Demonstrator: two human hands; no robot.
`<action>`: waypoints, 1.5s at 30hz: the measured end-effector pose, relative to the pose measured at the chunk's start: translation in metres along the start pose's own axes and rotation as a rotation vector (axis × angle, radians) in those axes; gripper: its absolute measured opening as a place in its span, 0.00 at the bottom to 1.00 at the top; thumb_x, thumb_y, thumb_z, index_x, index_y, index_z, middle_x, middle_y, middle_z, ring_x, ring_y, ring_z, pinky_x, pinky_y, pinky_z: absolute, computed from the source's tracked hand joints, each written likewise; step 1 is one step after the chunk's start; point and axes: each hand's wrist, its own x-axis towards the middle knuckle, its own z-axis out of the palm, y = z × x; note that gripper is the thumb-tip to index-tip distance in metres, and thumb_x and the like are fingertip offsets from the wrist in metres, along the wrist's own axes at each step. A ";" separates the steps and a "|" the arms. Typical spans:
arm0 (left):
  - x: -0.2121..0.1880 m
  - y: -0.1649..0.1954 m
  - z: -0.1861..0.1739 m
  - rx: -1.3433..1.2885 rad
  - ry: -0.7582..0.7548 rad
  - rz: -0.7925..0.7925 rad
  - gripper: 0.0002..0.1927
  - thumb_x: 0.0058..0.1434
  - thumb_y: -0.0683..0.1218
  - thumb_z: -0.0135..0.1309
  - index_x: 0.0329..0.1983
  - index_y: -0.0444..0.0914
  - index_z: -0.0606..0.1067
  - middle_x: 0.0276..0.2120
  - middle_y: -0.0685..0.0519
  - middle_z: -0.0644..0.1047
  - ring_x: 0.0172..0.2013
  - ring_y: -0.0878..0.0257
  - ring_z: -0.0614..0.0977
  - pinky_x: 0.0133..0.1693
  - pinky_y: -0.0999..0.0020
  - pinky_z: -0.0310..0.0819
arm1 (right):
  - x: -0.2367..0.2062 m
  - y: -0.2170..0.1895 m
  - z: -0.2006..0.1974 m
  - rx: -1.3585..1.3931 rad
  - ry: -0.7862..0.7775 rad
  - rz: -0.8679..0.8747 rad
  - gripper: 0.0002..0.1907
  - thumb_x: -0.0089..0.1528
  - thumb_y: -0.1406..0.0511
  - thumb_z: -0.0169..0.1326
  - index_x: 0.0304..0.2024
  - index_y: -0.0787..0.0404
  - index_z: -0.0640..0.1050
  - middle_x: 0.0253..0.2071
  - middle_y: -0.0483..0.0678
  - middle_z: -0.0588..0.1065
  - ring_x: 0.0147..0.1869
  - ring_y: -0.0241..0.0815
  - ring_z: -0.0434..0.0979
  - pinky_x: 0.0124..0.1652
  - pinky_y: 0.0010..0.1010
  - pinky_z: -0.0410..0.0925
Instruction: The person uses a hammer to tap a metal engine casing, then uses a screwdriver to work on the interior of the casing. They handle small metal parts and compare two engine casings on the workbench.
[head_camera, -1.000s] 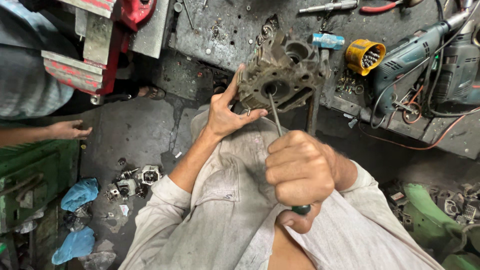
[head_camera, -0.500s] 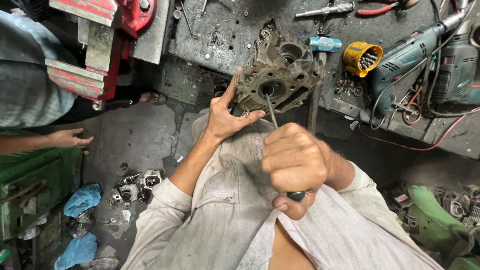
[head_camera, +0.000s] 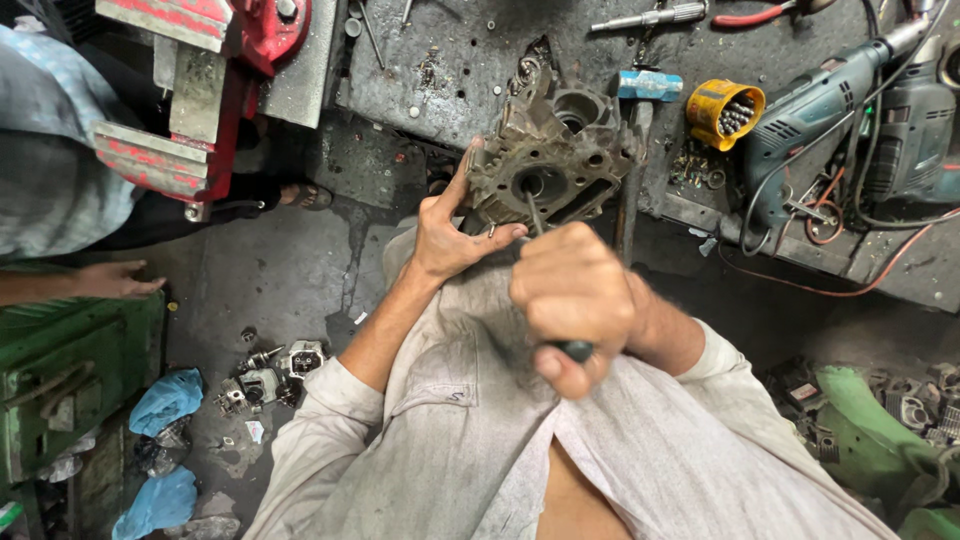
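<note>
Head view: engine casing (head_camera: 550, 165) just above left hand (head_camera: 450, 235) (touching).

Packages: yellow round container (head_camera: 724, 111) of metal bits on bench, upper right; crumpled blue bags (head_camera: 165, 400) on floor, lower left; no signs or screens
</note>
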 end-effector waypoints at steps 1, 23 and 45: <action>-0.001 0.001 0.000 -0.017 -0.005 -0.025 0.57 0.54 0.49 0.76 0.78 0.32 0.54 0.60 0.41 0.80 0.55 0.60 0.85 0.58 0.68 0.79 | 0.000 0.001 -0.001 0.012 0.000 0.019 0.20 0.66 0.62 0.46 0.20 0.59 0.62 0.19 0.43 0.57 0.19 0.45 0.57 0.24 0.42 0.51; 0.002 0.003 -0.003 -0.006 0.021 -0.062 0.57 0.53 0.50 0.76 0.78 0.32 0.54 0.57 0.44 0.82 0.53 0.64 0.86 0.56 0.69 0.80 | 0.004 -0.012 0.008 -0.022 0.017 -0.132 0.20 0.64 0.63 0.47 0.18 0.59 0.64 0.19 0.42 0.58 0.17 0.39 0.57 0.20 0.35 0.49; 0.000 -0.004 -0.001 0.021 -0.027 0.057 0.59 0.52 0.49 0.78 0.78 0.33 0.53 0.62 0.41 0.77 0.55 0.59 0.86 0.57 0.68 0.81 | 0.001 -0.013 0.001 0.037 0.008 -0.078 0.20 0.66 0.63 0.44 0.19 0.59 0.64 0.19 0.41 0.58 0.18 0.39 0.57 0.21 0.36 0.49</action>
